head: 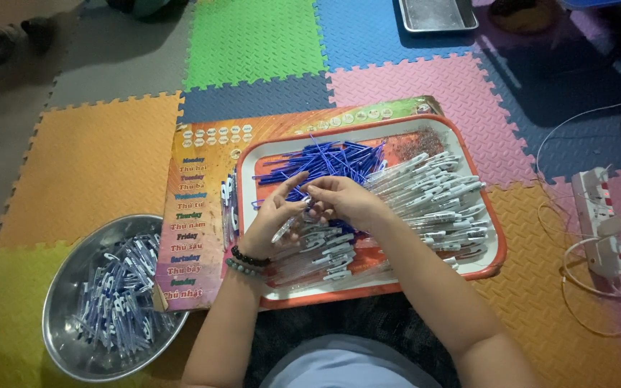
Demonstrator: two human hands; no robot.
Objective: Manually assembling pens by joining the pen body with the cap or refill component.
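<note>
Head view: a clear pen barrel (287,228) was pinched in the left hand (273,219), its grip closed round it. The right hand (343,201) was pinched shut on a small part at the barrel's top; best kept lined up straight. Blue refills (325,159) lay just beyond, on the tray (494,253).

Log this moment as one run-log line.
left hand: holds clear pen barrel | right hand: meets it over orange tray | blue refills, barrels in tray | metal bowl: pens

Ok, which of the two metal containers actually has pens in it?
The round metal bowl at the lower left, beside the left hand. The rectangular metal tray at the top looks empty.
</note>
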